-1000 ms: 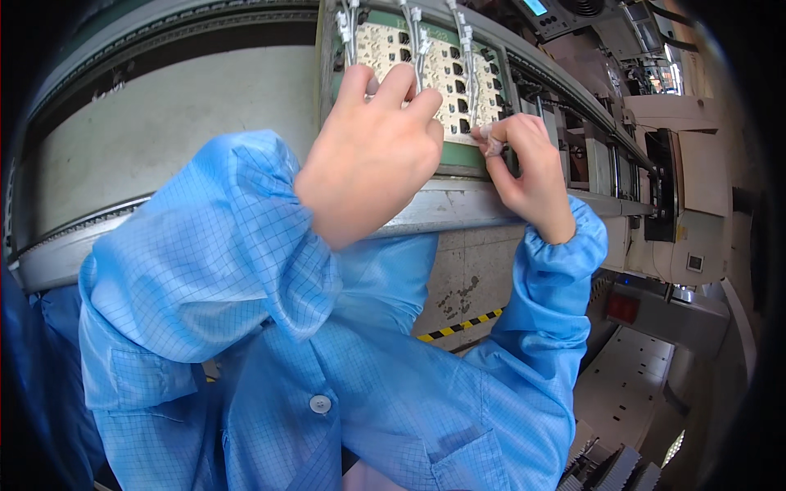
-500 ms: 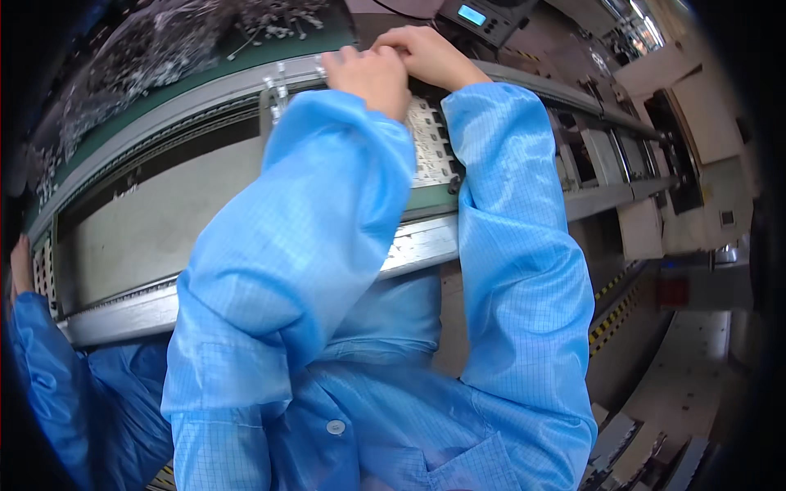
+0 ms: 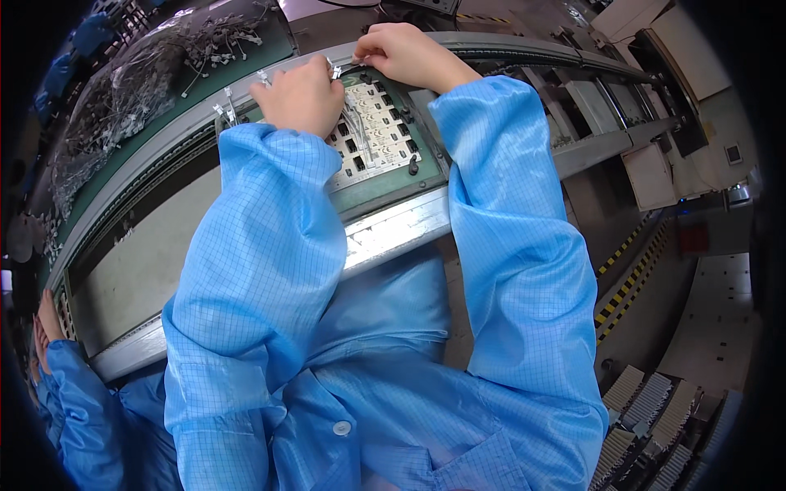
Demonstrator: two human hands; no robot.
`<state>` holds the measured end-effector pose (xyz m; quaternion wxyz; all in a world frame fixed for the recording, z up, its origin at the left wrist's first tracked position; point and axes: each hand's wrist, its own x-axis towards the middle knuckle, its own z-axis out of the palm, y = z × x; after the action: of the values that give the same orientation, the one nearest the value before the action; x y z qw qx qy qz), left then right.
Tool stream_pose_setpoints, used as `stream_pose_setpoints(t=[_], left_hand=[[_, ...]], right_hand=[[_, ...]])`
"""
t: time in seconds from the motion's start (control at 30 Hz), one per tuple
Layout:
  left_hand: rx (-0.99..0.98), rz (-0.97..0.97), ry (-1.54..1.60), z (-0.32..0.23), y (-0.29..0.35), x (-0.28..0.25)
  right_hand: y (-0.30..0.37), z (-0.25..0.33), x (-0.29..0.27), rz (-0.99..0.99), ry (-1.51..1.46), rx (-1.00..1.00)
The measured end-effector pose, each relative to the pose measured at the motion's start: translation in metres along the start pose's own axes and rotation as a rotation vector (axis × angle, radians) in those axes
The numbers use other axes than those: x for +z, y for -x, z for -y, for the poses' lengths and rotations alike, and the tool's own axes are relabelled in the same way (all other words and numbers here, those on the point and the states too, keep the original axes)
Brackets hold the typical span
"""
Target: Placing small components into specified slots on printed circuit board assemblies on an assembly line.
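The right hand is held at the far edge of a pale circuit board, its fingers curled, thumb and forefinger close together; whether anything is pinched there cannot be told. The left hand is bent over the board's left side, with a white connector seen beside its fingertips; whether that is gripped cannot be told. The board, dotted with black parts and crossed by pale wires, is set in a green carrier, bordered on the near side by a shiny metal rail. Beyond the far rail, at upper left, a heap of wires is spread on a green surface. At far left, a co-worker's hand is seen beside the conveyor.
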<state>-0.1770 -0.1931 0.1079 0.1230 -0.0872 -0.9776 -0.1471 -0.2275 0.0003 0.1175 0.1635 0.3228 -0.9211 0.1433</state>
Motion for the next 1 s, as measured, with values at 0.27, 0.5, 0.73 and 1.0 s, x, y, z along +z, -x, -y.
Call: stream_pose_setpoints(t=[0.27, 0.5, 0.73, 1.0], left_hand=[[0.061, -0.074, -0.105, -0.002, -0.001, 0.005], [0.129, -0.17, -0.153, -0.015, -0.001, 0.012], [0.171, -0.159, -0.316, -0.019, 0.003, 0.003], [0.133, -0.171, -0.134, -0.003, -0.001, 0.006]], right_hand=[[0.011, -0.002, 0.004, -0.054, 0.23, -0.027], [0.019, -0.026, 0.008, -0.084, 0.224, 0.046], [0.011, -0.009, -0.001, -0.165, -0.281, 0.036], [0.014, 0.001, -0.005, -0.063, -0.013, 0.007]])
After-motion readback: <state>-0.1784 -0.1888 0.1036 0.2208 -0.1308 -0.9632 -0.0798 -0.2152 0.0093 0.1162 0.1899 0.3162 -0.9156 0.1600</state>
